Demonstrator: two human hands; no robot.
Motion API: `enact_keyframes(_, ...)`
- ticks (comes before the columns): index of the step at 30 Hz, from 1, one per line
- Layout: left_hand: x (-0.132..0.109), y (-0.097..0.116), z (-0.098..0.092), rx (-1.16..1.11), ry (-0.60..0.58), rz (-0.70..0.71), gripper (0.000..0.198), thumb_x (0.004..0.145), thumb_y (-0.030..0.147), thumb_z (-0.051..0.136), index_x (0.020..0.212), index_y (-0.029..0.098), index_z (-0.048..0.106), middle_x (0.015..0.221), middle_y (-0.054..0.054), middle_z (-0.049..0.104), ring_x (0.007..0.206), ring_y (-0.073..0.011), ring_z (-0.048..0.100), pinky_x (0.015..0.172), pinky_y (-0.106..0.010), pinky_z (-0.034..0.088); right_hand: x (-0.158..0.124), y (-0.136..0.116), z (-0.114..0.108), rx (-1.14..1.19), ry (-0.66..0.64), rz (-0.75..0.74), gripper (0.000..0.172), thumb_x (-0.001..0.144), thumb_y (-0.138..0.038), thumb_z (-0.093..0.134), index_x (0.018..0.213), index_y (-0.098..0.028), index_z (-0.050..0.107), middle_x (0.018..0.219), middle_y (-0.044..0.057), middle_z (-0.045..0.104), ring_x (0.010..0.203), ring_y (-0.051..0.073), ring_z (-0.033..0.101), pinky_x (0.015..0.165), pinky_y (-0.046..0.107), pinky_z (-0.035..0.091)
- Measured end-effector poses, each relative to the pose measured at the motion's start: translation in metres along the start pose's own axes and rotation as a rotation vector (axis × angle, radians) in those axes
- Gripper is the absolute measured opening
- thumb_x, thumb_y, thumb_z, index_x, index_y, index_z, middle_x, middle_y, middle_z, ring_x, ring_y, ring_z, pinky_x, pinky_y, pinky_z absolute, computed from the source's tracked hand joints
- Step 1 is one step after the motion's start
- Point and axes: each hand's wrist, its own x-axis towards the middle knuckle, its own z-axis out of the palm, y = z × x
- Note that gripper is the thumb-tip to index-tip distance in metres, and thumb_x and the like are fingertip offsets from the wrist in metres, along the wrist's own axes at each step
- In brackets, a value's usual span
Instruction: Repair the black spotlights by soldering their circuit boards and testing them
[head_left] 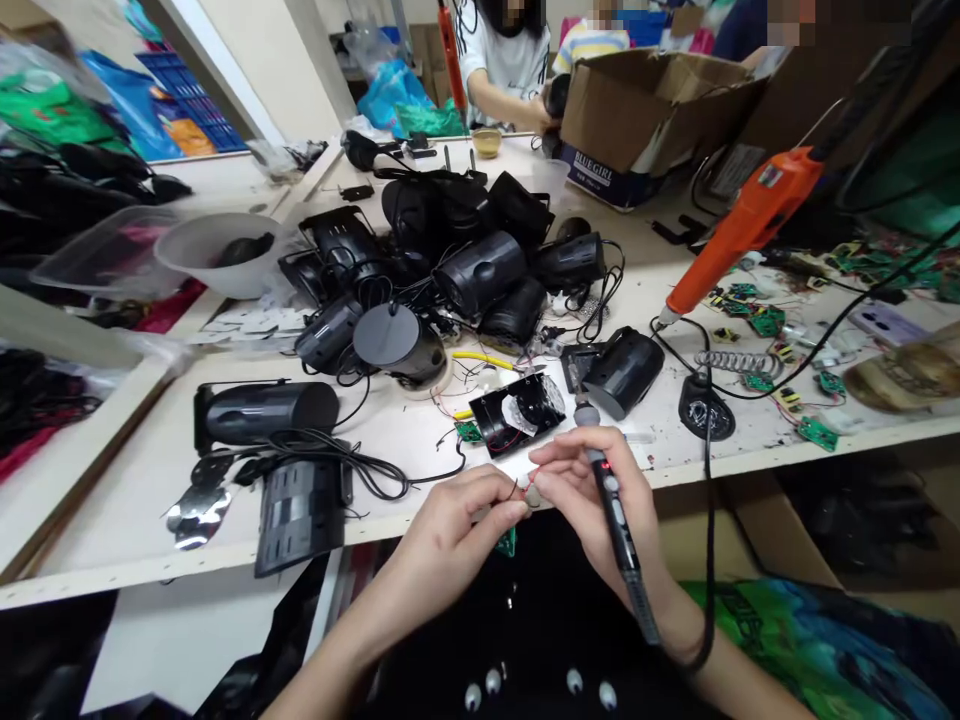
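My left hand (457, 530) is closed in a pinch on a thin red wire (514, 489) and holds a small green circuit board (507, 541) under its fingers. My right hand (592, 495) is closed too: it pinches a small part (533, 495) against the left fingertips while a black soldering iron (611, 500) lies across it, tip up, cord trailing past my wrist. Both hands hover at the near table edge (720, 463). Just beyond them lies an open black lamp housing (517, 412) with red wires.
A heap of black lamp housings (465, 260) and cords fills the table's middle. An orange electric screwdriver (742, 225) hangs at right above green boards (765, 322). A cardboard box (645, 110) stands behind. Other people sit at the far end.
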Motion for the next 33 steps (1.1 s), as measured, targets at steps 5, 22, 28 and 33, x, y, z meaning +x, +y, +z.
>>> enact_keyframes(5, 0.005, 0.003, 0.0, -0.145, 0.048, -0.087, 0.017, 0.09, 0.033, 0.058, 0.093, 0.021, 0.069, 0.091, -0.003, 0.073, 0.088, -0.0186, 0.066, 0.081, -0.026, 0.049, -0.005, 0.01, 0.005, -0.209, 0.024, -0.204, 0.03, 0.085, -0.008, 0.064, 0.108, -0.025, 0.056, 0.092, 0.0, 0.067, 0.079, 0.012, 0.068, 0.071, 0.023, 0.059)
enact_keyframes(22, 0.045, -0.006, 0.004, 0.261, 0.486, -0.102, 0.019, 0.079, 0.034, 0.065, 0.069, 0.019, 0.068, 0.071, -0.001, 0.058, 0.054, -0.0116, 0.05, 0.053, -0.025, 0.041, -0.006, 0.021, -0.049, -0.39, -0.077, -0.432, 0.036, 0.1, -0.032, 0.05, 0.135, -0.023, 0.053, 0.102, 0.008, 0.066, 0.084, 0.018, 0.065, 0.07, 0.032, 0.058)
enact_keyframes(28, 0.043, -0.002, 0.019, 0.327, 0.585, -0.082, 0.019, 0.08, 0.028, 0.062, 0.063, 0.02, 0.064, 0.091, -0.005, 0.058, 0.073, -0.0151, 0.059, 0.059, -0.025, 0.048, -0.019, 0.004, -0.075, -0.427, -0.057, -0.437, 0.041, 0.101, -0.044, 0.043, 0.131, -0.024, 0.062, 0.081, 0.006, 0.058, 0.068, 0.018, 0.058, 0.052, 0.03, 0.049)
enact_keyframes(33, 0.045, -0.003, 0.023, 0.351, 0.581, -0.124, 0.018, 0.079, 0.027, 0.062, 0.062, 0.02, 0.063, 0.097, -0.005, 0.062, 0.07, -0.014, 0.059, 0.059, -0.025, 0.049, -0.024, 0.005, -0.083, -0.37, -0.13, -0.293, 0.031, 0.097, -0.026, 0.049, 0.123, -0.023, 0.066, 0.068, 0.001, 0.059, 0.056, 0.014, 0.055, 0.047, 0.026, 0.046)
